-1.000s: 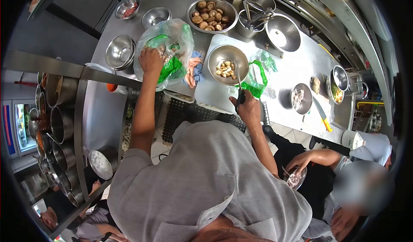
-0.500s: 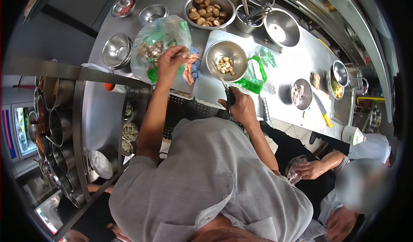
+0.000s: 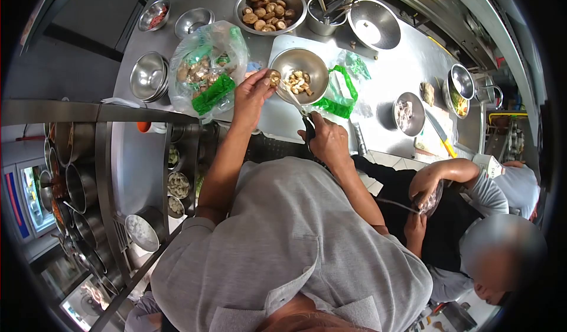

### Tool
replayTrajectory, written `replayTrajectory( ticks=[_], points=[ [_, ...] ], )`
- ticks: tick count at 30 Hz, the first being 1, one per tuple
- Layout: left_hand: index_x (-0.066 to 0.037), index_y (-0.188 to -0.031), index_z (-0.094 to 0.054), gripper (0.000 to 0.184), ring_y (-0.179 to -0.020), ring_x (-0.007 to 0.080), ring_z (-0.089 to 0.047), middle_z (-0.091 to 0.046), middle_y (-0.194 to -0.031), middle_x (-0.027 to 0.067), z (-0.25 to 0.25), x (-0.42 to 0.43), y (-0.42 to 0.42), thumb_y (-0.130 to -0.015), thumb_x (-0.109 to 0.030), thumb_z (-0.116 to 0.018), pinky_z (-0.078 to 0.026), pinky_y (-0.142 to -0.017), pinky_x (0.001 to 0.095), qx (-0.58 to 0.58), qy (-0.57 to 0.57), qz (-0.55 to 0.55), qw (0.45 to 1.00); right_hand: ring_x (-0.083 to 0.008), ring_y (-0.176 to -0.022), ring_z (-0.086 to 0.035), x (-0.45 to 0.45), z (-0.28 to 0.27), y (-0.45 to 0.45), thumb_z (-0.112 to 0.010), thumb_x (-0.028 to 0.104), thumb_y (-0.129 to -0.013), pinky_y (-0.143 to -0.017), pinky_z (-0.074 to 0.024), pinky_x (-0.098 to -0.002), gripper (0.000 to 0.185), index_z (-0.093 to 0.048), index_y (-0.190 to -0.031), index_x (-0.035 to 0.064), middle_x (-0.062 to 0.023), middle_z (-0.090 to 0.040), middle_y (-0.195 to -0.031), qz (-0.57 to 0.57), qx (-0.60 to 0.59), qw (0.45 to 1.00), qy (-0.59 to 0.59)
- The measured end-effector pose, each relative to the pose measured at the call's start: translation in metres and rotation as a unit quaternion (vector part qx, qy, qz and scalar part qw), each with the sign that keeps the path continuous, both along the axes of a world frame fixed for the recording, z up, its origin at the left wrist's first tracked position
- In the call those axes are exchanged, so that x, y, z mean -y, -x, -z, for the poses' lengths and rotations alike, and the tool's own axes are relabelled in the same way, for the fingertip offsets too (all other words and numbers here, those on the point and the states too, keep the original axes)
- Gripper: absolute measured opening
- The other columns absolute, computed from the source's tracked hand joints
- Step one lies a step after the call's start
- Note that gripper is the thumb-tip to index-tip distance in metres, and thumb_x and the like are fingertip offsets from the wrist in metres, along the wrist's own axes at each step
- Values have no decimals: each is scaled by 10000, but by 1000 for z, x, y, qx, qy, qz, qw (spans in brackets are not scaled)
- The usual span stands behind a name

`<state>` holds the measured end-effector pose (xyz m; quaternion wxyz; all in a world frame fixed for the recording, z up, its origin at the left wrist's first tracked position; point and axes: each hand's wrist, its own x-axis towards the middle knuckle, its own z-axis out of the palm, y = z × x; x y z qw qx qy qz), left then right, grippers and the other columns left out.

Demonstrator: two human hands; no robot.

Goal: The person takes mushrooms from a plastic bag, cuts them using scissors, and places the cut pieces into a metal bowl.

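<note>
My left hand point(image 3: 251, 97) holds a brown mushroom point(image 3: 273, 77) at the left rim of a steel bowl point(image 3: 316, 66). Scissors point(image 3: 307, 121) with dark handles are gripped in my right hand point(image 3: 329, 142), and their blades reach up to the mushroom. Cut pale pieces point(image 3: 299, 83) lie in the bowl, which rests on a white cutting board point(image 3: 283, 44). Left of my left hand is a clear plastic bag point(image 3: 227, 42) with green print, holding more mushrooms.
Whole mushrooms fill a large bowl point(image 3: 240, 14) behind. An opened green bag point(image 3: 348, 104) lies right of the board. Farther right are a bowl of pale strips point(image 3: 417, 125) and a yellow-handled knife point(image 3: 443, 136). A co-worker point(image 3: 449, 214) stands at the lower right, hands on something clear.
My left hand has come out of the plastic bag and moved right to the bowl with a mushroom. The scissors have swung toward it. The co-worker's hands have shifted.
</note>
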<state>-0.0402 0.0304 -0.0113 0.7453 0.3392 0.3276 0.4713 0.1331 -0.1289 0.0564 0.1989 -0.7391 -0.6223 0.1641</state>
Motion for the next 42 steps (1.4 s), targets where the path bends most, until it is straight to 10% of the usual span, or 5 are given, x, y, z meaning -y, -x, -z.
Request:
replayTrajectory(
  ticks=[36,42],
  points=[
    [77,-1271,-621,285,-999,184,-719,-704,-1153,131,16,5,-20,-1024,-64,-631,-638,-890,338,-153,-12,25,988,-430,-642,-686,-7,27,3,-859,329,-820,-624,-537,-515,392,-663,-926,7,-226,-700,-704,8,-16,999,30],
    [80,-1260,-618,295,-1014,176,-707,-692,-1134,122,-8,-18,-31,-1024,-95,-644,-637,-875,309,-202,-66,-5,977,-181,-480,-569,-7,24,3,-894,334,-840,-500,-469,-360,460,-689,-1033,-30,-93,-615,-608,75,-221,969,86]
  ],
)
